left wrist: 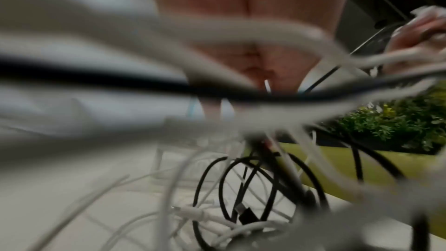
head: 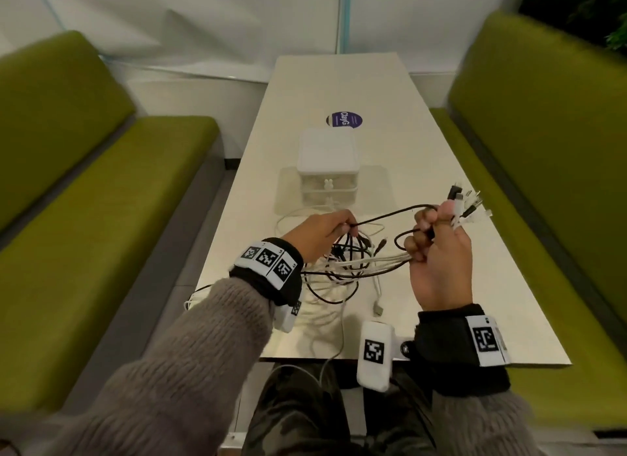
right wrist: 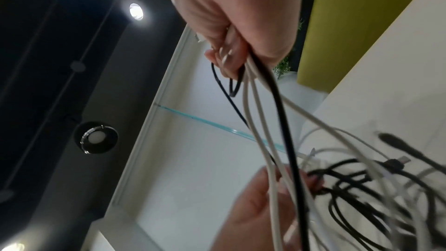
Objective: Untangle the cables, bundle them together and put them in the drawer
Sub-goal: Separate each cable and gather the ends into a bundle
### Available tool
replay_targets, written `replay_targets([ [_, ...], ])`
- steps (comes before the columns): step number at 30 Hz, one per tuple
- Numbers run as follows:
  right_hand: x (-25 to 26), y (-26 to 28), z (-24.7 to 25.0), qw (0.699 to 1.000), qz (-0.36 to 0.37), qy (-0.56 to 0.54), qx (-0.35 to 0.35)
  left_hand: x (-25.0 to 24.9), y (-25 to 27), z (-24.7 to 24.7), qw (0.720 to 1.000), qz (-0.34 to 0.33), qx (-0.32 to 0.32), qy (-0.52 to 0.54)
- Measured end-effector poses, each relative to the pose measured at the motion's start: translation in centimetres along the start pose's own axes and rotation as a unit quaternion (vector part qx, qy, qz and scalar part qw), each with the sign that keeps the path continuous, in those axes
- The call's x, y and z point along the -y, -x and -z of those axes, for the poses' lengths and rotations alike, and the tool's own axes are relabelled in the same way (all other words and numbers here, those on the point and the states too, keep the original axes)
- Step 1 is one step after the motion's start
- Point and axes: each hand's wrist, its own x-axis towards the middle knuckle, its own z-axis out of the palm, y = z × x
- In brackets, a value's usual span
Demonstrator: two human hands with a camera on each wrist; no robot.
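Observation:
A tangle of black and white cables (head: 342,262) lies on the cream table (head: 492,286) between my hands. My right hand (head: 437,238) is a fist round a bunch of cable ends, and their plugs (head: 466,204) fan out above it. In the right wrist view the gripped cables (right wrist: 260,91) hang down from that fist. My left hand (head: 325,233) pinches a black cable (head: 390,214) that runs across to the right hand. The left wrist view is blurred by close cables (left wrist: 241,194). A small white drawer unit (head: 327,170) stands beyond the tangle, its drawers closed.
Green benches (head: 101,201) flank the table on both sides. A round purple sticker (head: 344,119) lies behind the drawer unit. One white cable (head: 339,323) hangs over the near table edge toward my lap. A white wall closes the far end.

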Motion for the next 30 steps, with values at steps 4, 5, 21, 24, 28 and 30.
replay_targets([
  [4,1.2,0.0,0.1,1.0,0.002,-0.001,0.027,1.3,0.1,0.5,0.998,0.056,-0.012,-0.018],
  [5,1.2,-0.1,0.3,1.0,0.0,0.003,0.029,1.7,0.1,0.4,0.997,0.06,-0.018,-0.034],
  [21,-3.6,-0.5,0.3,0.976,0.048,0.212,0.011,-2.0,1.2,-2.4,0.973,-0.007,-0.159,0.166],
  [24,-4.3,-0.8,0.1,0.963,0.045,0.263,0.039,-2.4,1.5,-2.5,0.982,-0.006,-0.108,0.155],
  [28,-5.1,-0.9,0.1,0.966,0.047,0.25,0.036,-3.1,1.1,-2.9,0.974,-0.051,-0.074,0.206],
  [30,-5.4,-0.9,0.3,0.97,0.049,0.234,0.034,-3.0,1.1,-3.1,0.97,-0.074,-0.077,0.218],
])
